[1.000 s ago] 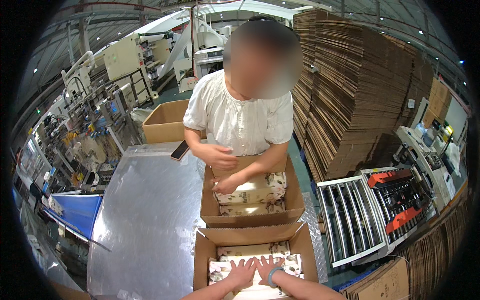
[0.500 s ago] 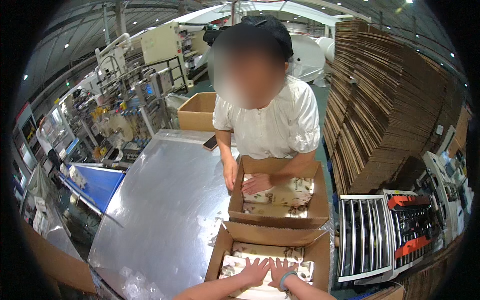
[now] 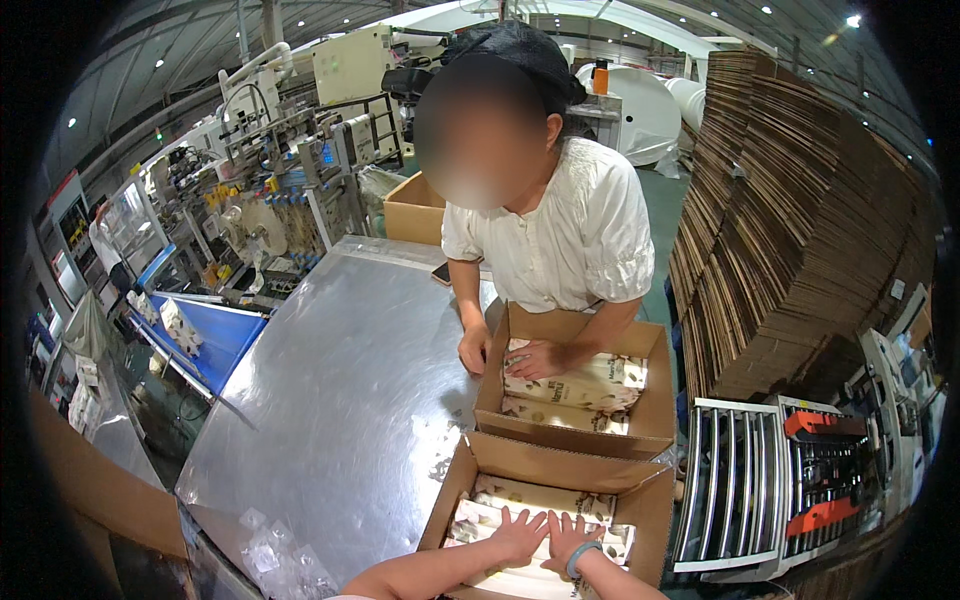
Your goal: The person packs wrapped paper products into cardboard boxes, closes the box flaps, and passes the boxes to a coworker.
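My left hand (image 3: 519, 536) and my right hand (image 3: 568, 535) lie flat, fingers spread, side by side on printed packs (image 3: 530, 500) inside the near cardboard box (image 3: 560, 470). They press on the packs and grip nothing. Behind it stands a second cardboard box (image 3: 575, 435) holding similar packs (image 3: 590, 385). A person in a white top (image 3: 565, 240) leans over that box, one hand on its packs and the other hand at its left edge.
Both boxes sit at the right edge of a shiny metal table (image 3: 340, 400). Tall stacks of flat cardboard (image 3: 790, 240) stand to the right, a tape machine (image 3: 790, 480) below them. A blue conveyor (image 3: 200, 335) and machinery run along the left. Another open box (image 3: 415, 210) stands behind.
The view has shifted left and closer to the table. My hands stay pressed on the packs. The other person's hands moved to the left side of the far box.
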Motion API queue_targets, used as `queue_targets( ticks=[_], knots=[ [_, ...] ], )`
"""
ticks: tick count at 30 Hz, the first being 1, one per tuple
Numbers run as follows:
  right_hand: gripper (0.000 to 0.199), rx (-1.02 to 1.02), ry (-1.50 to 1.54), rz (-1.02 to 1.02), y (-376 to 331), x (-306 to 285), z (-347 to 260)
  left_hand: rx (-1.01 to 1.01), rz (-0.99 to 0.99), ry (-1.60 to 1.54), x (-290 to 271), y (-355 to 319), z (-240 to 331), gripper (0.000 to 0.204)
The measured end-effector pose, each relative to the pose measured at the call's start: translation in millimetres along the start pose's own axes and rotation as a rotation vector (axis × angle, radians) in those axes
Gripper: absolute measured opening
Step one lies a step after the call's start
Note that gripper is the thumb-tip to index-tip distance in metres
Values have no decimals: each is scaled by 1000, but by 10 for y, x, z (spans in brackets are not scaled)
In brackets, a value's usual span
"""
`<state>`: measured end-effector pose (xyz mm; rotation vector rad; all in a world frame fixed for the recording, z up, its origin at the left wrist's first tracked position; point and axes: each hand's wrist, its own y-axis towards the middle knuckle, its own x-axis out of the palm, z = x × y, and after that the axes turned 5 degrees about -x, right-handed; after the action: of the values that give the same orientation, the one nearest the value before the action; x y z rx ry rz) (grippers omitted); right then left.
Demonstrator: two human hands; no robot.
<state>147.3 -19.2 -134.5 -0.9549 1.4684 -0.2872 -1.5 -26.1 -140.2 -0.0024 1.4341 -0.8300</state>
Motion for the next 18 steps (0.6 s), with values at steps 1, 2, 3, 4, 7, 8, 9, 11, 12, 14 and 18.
queue_targets(
  ticks=[1, 2, 3, 4, 7, 8, 9, 11, 12, 14, 18],
  knots=[
    [108, -1, 15, 14, -2, 7, 0, -3, -5, 0, 4, 4, -1, 82],
    [106, 2, 2, 0, -4, 3, 1, -2, -1, -5, 8, 6, 2, 82],
    [105, 4, -9, -14, -10, -20, -13, -2, 1, -8, 14, 1, -4, 82],
    [103, 5, -20, -28, -18, -41, -25, -1, 3, -11, 22, -2, -8, 83],
    [103, 10, -25, -74, -57, -98, -41, -6, -4, -25, 74, 26, -5, 82],
    [105, 7, -21, -56, -21, -70, -19, -10, 2, -26, 90, 39, -8, 82],
    [107, 7, -16, -29, 38, -49, 15, -10, 13, -20, 67, 56, -25, 82],
    [108, 1, 3, -22, 63, 50, 38, -9, -1, -28, 43, 30, -15, 81],
    [108, -7, 7, -27, 57, 23, 38, -13, -12, -36, 20, 3, -6, 81],
    [108, -1, -9, -48, 15, -91, -24, -16, 1, -47, 86, 40, -50, 80],
    [108, -16, -25, -4, -2, -7, 22, -2, 3, -1, 33, -9, -11, 79]
  ],
)
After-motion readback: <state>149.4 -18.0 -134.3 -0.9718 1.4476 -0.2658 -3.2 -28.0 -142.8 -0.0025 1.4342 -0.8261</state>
